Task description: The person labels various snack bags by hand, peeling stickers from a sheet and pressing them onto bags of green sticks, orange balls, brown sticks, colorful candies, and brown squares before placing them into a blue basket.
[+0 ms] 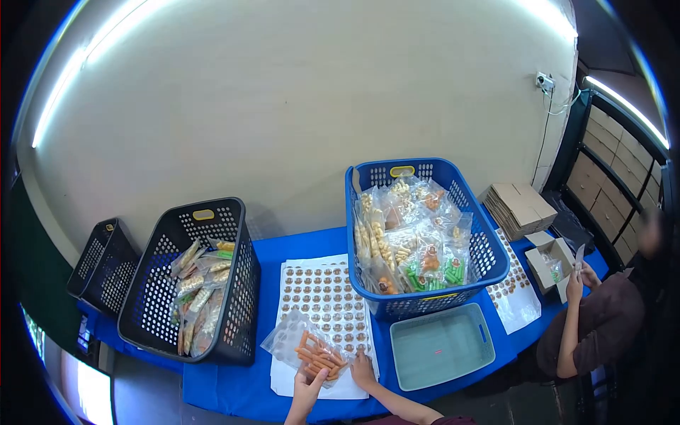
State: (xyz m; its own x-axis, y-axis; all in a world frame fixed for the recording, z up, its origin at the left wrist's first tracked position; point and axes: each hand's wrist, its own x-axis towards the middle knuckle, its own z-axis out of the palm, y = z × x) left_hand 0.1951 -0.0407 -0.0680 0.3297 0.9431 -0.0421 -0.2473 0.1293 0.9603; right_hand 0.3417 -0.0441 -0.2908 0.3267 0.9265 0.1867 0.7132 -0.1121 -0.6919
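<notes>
- Table (241,386) under a blue cloth, its far edge along a pale wall.
- Blue basket (365,301) by the far edge, full of clear snack bags.
- Black basket (132,329) toward the left end, partly filled with similar bags.
- Sheets of round stickers (319,283), between the baskets, running from far edge toward near edge.
- Green tray (439,354), in front of the blue basket.
- Clear bag of orange sticks (319,354), held over the sheets' near-left part; its long axis slants from far left to near right, loose plastic pointing far left, sticks gathered near right.
- Left hand (307,392), clamped on the bag's near side, thumb on top.
- Right hand (364,372), apart from the left, fingers on the sheets by their near-right corner.
</notes>
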